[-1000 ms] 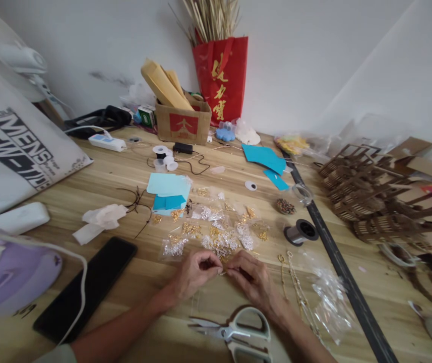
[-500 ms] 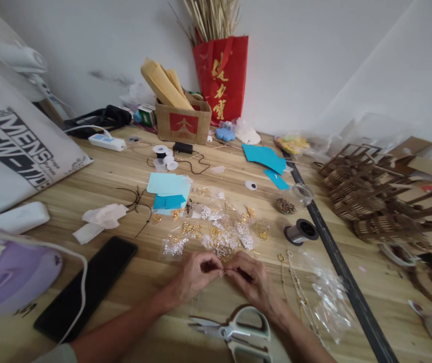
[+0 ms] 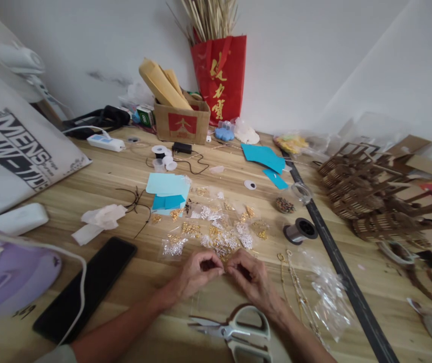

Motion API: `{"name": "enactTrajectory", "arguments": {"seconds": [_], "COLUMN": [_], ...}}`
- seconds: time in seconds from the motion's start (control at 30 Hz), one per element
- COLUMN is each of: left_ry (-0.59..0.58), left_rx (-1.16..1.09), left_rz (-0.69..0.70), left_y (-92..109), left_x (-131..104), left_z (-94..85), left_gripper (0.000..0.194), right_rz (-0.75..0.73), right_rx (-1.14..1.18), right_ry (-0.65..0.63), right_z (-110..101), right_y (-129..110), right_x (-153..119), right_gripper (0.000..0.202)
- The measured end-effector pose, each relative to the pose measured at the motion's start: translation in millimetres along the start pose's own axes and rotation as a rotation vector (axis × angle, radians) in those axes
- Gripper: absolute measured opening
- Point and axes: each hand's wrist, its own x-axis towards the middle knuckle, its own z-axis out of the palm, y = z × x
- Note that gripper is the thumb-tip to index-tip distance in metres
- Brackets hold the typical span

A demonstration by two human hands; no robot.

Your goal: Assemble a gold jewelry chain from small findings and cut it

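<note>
My left hand point(image 3: 199, 269) and my right hand point(image 3: 249, 275) meet fingertip to fingertip, low over the table. Thumb and forefinger of each are pinched together; whatever they hold is too small to make out. Just beyond my fingers lie small clear bags and piles of silver and gold beads point(image 3: 223, 243). Scissors point(image 3: 226, 330) with pale handles rest on the wood below my hands, blades slightly apart, pointing left. To the right of my right hand lie gold and silver bead chains point(image 3: 302, 297) beside crumpled clear plastic bags point(image 3: 331, 297).
A spool of wire point(image 3: 301, 231) and a jar of dark beads point(image 3: 286, 204) stand at the right, near a black strip point(image 3: 325, 242). A black phone point(image 3: 87, 287) and purple appliance point(image 3: 19, 277) occupy the left. Brown wooden baskets point(image 3: 367, 196) are stacked at far right.
Both hands stay pinched in nearly the same place, with my fingertips shifting very slightly. The camera view has moved a little; the things on the table stay where they were.
</note>
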Motion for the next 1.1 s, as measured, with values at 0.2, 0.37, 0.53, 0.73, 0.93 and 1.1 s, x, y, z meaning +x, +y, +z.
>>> {"name": "enactTrajectory", "arguments": {"seconds": [0.2,0.37,0.53,0.73,0.93,1.1], "left_ry": [-0.022,-0.019,0.009,-0.013,-0.063,-0.057], "left_rx": [-0.042,-0.07,-0.044,0.071,0.204,0.254], "left_rz": [0.059,0.0,-0.048,-0.008,0.022,0.089], "left_y": [3.3,2.9,-2.0,-8.2,-6.4,-10.4], "left_x": [0.7,0.8,0.3,-3.3,-4.8,-4.2], "left_z": [0.9,0.6,2.0,3.6,3.2,6.8], "left_gripper": [0.017,0.017,0.017,0.015,0.014,0.016], "right_rz": [0.02,0.013,-0.039,-0.062,-0.053,-0.059], "right_rx": [0.019,0.023,-0.027,-0.098,-0.121,-0.137], "right_ry": [-0.004,0.012,0.019,-0.094,-0.156,-0.16], "right_z": [0.5,-0.6,-4.4,-9.0,-6.8,-2.9], "right_y": [-1.6,1.3,3.1,-8.2,-8.7,-6.4], "right_x": [-0.4,-0.4,0.1,0.7,-1.1,-3.1], "right_gripper": [0.011,0.009,0.006,0.011,0.014,0.011]}}
